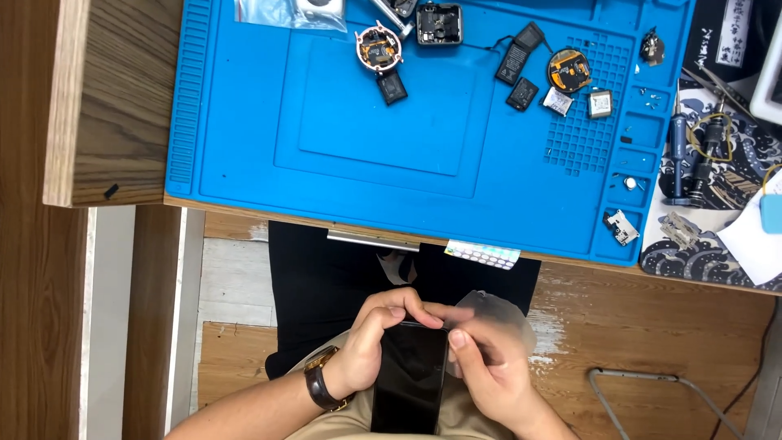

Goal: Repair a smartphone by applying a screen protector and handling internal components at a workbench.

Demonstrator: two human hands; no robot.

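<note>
Squarely between both hands (432,350): black phone (407,383).

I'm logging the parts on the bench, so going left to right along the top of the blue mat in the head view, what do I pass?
Clear plastic bag → round copper-rimmed watch body → square black watch case → long black battery → round orange-and-black coil → small square silver part.
</note>
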